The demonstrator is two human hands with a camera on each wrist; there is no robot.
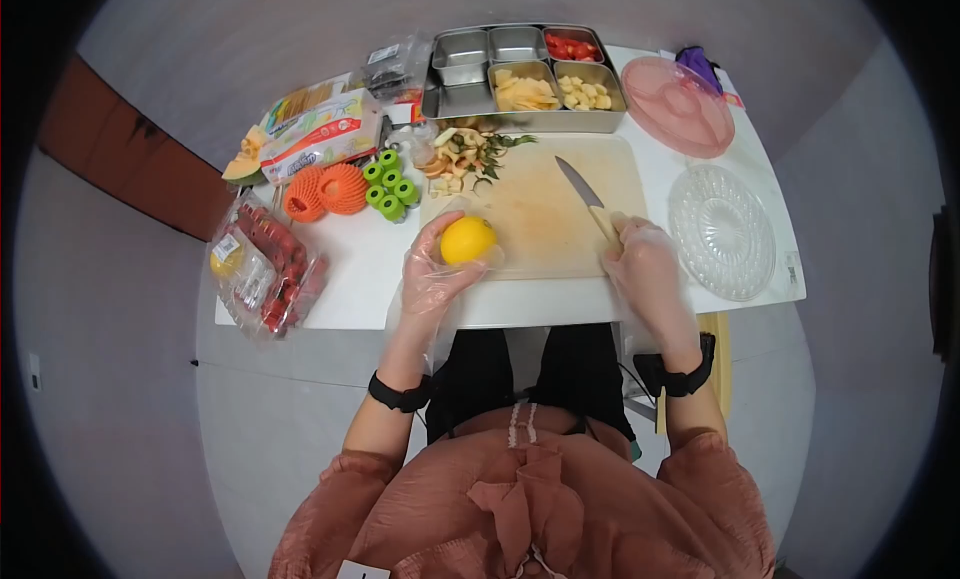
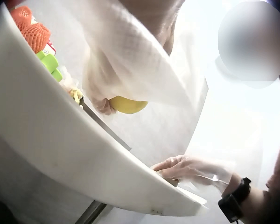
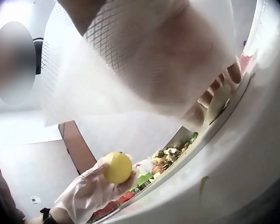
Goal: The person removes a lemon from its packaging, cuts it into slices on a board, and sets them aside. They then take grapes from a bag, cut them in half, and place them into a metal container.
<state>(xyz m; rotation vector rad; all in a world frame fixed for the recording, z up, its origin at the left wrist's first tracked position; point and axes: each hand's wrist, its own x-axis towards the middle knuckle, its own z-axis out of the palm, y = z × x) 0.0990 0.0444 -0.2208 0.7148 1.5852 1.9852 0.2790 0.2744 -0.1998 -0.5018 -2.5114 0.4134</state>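
My left hand (image 1: 432, 264), in a clear plastic glove, holds a round yellow fruit (image 1: 468, 240) over the left front part of the cutting board (image 1: 540, 229). The thumb and fingers curl around its sides; in the right wrist view the yellow fruit (image 3: 117, 168) shows whole and uncut. My right hand (image 1: 645, 259), gloved too, grips the handle of a knife (image 1: 582, 187) at the board's right edge. Its blade points away and to the left, low over the board. Fruit peelings and green leaves (image 1: 468, 157) lie heaped at the board's far left corner.
A steel tray (image 1: 470, 101) behind the board holds small pans, some with cut fruit. To the right are a pink divided plate (image 1: 680, 109) and a clear plate (image 1: 722, 234). Leftward stand green cylinders (image 1: 390, 187), fruit in orange foam nets (image 1: 343, 189) and bagged red fruit (image 1: 285, 279).
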